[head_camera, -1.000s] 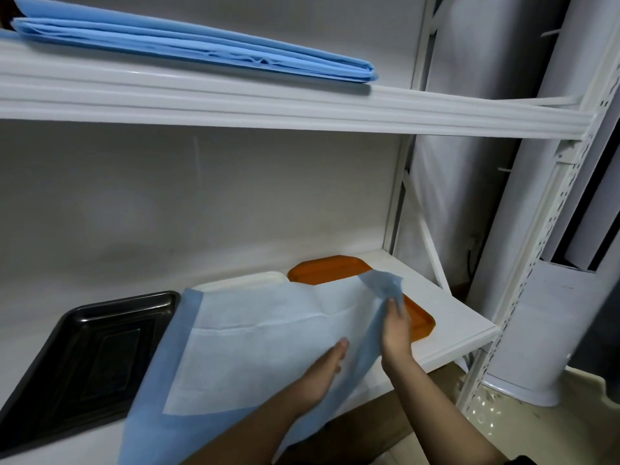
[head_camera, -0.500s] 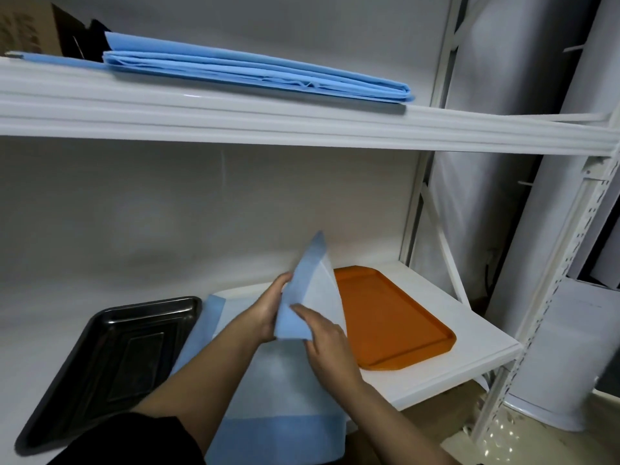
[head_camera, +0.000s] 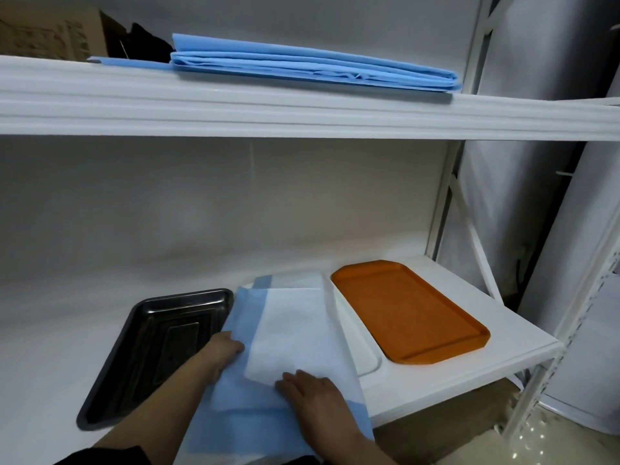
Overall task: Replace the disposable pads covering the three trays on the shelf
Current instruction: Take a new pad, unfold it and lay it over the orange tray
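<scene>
Disposable pad (head_camera: 295, 323), blue at the borders and white across the middle, lies folded over on the middle of the lower shelf (head_camera: 436, 374), its near edge hanging past the shelf front. It covers most of a white tray (head_camera: 362, 350); only the tray's right rim and rounded near-right corner show, the rest hidden under the folds. How many layers the fold makes is hard to read, as the white areas blend into one another.

At the pad's left edge the left hand (head_camera: 223, 352) has its fingers curled into the blue border; the fingertips disappear under the material, so it looks like a grip, though the thumb cannot be seen. On the near part of the pad the right hand (head_camera: 310, 389) lies flat, fingers straight and pointing left, pressing down on the corner of the folded white flap. Both forearms run off the bottom of the view, with a dark sleeve (head_camera: 107, 456) cut off at the lower left.

Left of the pad sits a black tray (head_camera: 151, 350), bare inside, its far-right corner touching or slipping under the pad's blue edge. To the right, just beside the white tray, is an orange tray (head_camera: 409, 310), also bare.

On the upper shelf (head_camera: 302, 112) rests a stack of folded blue pads (head_camera: 312, 67). Left of it stand a cardboard box (head_camera: 50, 35), cropped by the frame, and a dark object too shadowed to identify.
</scene>
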{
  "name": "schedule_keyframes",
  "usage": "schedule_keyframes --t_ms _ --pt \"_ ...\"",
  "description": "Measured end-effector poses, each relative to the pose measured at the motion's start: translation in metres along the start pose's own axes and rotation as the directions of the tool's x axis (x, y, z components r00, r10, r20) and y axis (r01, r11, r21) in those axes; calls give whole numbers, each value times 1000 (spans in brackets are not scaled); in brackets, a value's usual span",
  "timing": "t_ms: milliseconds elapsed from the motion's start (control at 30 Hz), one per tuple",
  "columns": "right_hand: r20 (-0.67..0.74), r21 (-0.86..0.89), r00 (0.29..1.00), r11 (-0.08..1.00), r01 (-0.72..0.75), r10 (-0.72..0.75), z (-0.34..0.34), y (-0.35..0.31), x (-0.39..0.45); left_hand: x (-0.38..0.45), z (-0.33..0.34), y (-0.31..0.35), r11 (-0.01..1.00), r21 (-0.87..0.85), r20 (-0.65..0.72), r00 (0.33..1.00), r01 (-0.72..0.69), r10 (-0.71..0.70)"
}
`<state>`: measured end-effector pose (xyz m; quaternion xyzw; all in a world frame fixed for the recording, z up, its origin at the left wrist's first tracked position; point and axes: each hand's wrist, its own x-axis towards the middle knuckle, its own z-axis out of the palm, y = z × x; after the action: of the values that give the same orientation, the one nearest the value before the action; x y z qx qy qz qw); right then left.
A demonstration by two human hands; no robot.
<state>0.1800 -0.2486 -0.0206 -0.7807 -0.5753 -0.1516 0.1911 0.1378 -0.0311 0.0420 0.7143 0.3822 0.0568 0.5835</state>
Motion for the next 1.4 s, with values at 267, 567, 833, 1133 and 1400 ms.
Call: schedule_keyframes --t_ms 267,567,833,1133,1400 --pt "97 -88 995 996 -11 19 18 -1 -8 11 -24 -43 996 91 -122 992 6 6" --pt "140 -180 989 983 -28 53 15 11 -12 12 -29 -48 912 411 -127 991 7 50" --pt "165 44 976 988 -150 141 -5 11 -11 19 -29 -51 840 542 -93 994 -3 63" --pt "464 -65 756 869 -490 461 -7 45 3 24 -11 -48 854 520 -37 999 -11 36" --pt "431 -143 685 794 -591 587 -6 64 -6 33 -10 -52 906 423 -35 999 9 6"
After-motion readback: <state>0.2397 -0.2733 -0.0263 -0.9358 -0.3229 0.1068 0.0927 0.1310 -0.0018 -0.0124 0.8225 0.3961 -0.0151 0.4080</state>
